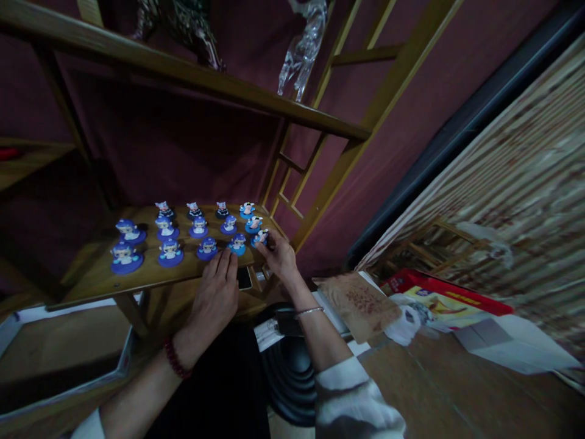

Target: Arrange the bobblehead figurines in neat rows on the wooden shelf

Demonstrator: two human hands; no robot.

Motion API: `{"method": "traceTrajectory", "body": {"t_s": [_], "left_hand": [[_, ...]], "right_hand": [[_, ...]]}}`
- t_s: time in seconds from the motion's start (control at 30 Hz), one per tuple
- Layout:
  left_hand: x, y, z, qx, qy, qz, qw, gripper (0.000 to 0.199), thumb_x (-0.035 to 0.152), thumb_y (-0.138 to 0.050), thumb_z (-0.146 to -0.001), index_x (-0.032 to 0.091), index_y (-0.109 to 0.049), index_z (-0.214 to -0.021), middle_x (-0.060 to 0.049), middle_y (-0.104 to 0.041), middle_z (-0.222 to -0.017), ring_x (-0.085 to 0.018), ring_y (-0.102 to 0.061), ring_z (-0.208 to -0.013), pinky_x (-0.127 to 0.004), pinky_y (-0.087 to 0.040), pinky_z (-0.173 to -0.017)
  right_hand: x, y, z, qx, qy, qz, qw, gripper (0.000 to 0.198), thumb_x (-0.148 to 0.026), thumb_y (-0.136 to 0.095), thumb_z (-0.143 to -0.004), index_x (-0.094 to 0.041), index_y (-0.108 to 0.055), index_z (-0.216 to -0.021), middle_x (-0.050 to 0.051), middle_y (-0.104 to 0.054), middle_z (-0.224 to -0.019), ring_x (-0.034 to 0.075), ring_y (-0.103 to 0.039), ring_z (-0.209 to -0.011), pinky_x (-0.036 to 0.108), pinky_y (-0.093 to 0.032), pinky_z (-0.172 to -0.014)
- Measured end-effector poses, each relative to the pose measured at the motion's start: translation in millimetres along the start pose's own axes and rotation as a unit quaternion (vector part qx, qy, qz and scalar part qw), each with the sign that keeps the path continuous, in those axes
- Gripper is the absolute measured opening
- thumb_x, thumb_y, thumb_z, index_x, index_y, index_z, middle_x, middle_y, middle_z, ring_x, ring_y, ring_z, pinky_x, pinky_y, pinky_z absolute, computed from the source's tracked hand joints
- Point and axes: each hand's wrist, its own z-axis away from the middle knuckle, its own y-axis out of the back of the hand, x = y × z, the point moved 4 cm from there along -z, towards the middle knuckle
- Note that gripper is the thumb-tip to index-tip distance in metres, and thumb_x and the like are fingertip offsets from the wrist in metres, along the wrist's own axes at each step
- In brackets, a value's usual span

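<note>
Several small figurines on round bases stand in rows on a wooden shelf [91, 277]. My right hand [281, 259] is at the right end of the front row, with thumb and fingers closed on a white-and-blue figurine [259, 238]. Beside it stands a purple-haired figurine [237, 244] on a light blue base. My left hand [217, 292] lies with its fingers stretched at the shelf's front edge, just below that figurine and the neighbouring purple-haired figurine [207, 248]. Whether its fingertips touch either base I cannot tell. Dark-dressed figurines [194, 210] make up most of the back row.
An upper shelf board [183, 76] bears a clear glass-like statue [304, 52] and a dark metallic one. Lattice woodwork [315, 213] closes the right side. A shallow box [64, 347] lies lower left. A black ribbed round object [292, 378], cardboard [361, 305] and a red box [439, 299] lie below.
</note>
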Motion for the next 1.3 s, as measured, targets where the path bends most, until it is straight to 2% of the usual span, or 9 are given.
{"method": "traceTrajectory", "body": {"t_s": [0.13,0.3,0.43,0.53,0.63,0.73,0.97,1.17,1.3], "left_hand": [[-0.7,2.0,-0.1,0.003,-0.017,0.002,1.0,0.052,0.012,-0.041,-0.081,0.001,-0.044,-0.131,-0.023,-0.055,-0.13,-0.03,-0.046,-0.127,-0.047,-0.037,-0.106],[-4.1,2.9,1.1,0.012,-0.028,0.0,1.0,0.047,0.013,-0.042,-0.083,0.001,-0.048,-0.128,-0.023,-0.055,-0.131,-0.029,-0.047,-0.127,-0.045,-0.04,-0.104],[-7.5,1.3,3.8,0.006,-0.032,0.016,0.999,0.048,0.012,-0.042,-0.082,-0.002,-0.046,-0.129,-0.024,-0.051,-0.136,-0.029,-0.043,-0.13,-0.043,-0.04,-0.105],[-8.3,0.3,5.7,0.003,-0.041,0.015,0.999,0.049,0.01,-0.041,-0.082,-0.003,-0.045,-0.129,-0.025,-0.049,-0.136,-0.03,-0.042,-0.131,-0.043,-0.039,-0.106],[-8.4,0.3,6.1,0.005,-0.046,0.009,0.999,0.049,0.009,-0.04,-0.082,-0.005,-0.044,-0.129,-0.025,-0.05,-0.136,-0.03,-0.042,-0.131,-0.044,-0.038,-0.107],[-9.1,0.1,5.5,0.008,-0.048,0.015,0.999,0.049,0.01,-0.04,-0.083,-0.003,-0.044,-0.13,-0.024,-0.049,-0.136,-0.03,-0.042,-0.131,-0.044,-0.039,-0.106],[-9.3,-0.1,4.7,-0.008,-0.064,-0.011,0.998,0.047,0.012,-0.04,-0.083,-0.003,-0.048,-0.127,-0.024,-0.049,-0.137,-0.031,-0.043,-0.13,-0.045,-0.041,-0.104],[-8.0,0.8,4.2,-0.02,-0.074,-0.032,0.997,0.045,0.012,-0.04,-0.084,-0.002,-0.053,-0.125,-0.023,-0.049,-0.137,-0.031,-0.041,-0.132,-0.044,-0.038,-0.106],[-8.6,-1.6,3.9,-0.019,-0.087,-0.052,0.995,0.045,0.014,-0.04,-0.085,-0.002,-0.053,-0.125,-0.023,-0.05,-0.137,-0.03,-0.042,-0.131,-0.043,-0.039,-0.105]], "right_hand": [[5.9,-2.8,-2.6,0.012,-0.01,-0.015,1.0,0.034,-0.032,-0.067,-0.077,-0.023,-0.061,-0.11,0.002,-0.069,-0.098,0.016,-0.064,-0.087,0.03,-0.05,-0.08],[13.4,-3.5,-4.5,0.001,-0.049,-0.045,0.998,0.044,-0.029,-0.07,-0.075,-0.028,-0.059,-0.117,0.0,-0.07,-0.096,0.017,-0.065,-0.086,0.033,-0.052,-0.08],[13.3,0.6,-3.5,-0.026,-0.05,-0.141,0.988,0.055,-0.027,-0.07,-0.075,-0.024,-0.052,-0.127,0.004,-0.068,-0.107,0.017,-0.064,-0.096,0.032,-0.052,-0.083],[10.2,7.2,-4.4,-0.035,-0.039,-0.216,0.975,0.049,-0.027,-0.065,-0.079,-0.02,-0.052,-0.126,0.009,-0.065,-0.115,0.018,-0.062,-0.105,0.032,-0.052,-0.085],[5.7,13.8,-9.5,-0.033,-0.028,-0.242,0.969,0.042,-0.025,-0.062,-0.081,-0.016,-0.054,-0.121,0.012,-0.066,-0.113,0.017,-0.063,-0.102,0.033,-0.051,-0.09],[2.2,17.5,-20.1,-0.017,-0.019,-0.235,0.972,0.036,-0.022,-0.06,-0.082,-0.016,-0.058,-0.117,0.011,-0.067,-0.112,0.016,-0.063,-0.102,0.031,-0.05,-0.091],[6.3,13.1,-58.0,0.002,-0.029,-0.15,0.988,0.026,-0.017,-0.063,-0.077,-0.018,-0.068,-0.103,0.004,-0.071,-0.095,0.014,-0.066,-0.085,0.028,-0.053,-0.08],[1.6,7.1,-88.5,-0.034,-0.006,-0.11,0.993,0.023,-0.014,-0.059,-0.08,-0.017,-0.07,-0.1,0.005,-0.073,-0.093,0.016,-0.067,-0.084,0.03,-0.052,-0.082],[-6.4,5.1,-103.9,-0.054,-0.013,-0.071,0.996,0.022,-0.015,-0.058,-0.082,-0.017,-0.07,-0.101,0.005,-0.074,-0.094,0.015,-0.068,-0.085,0.03,-0.052,-0.084]]}}
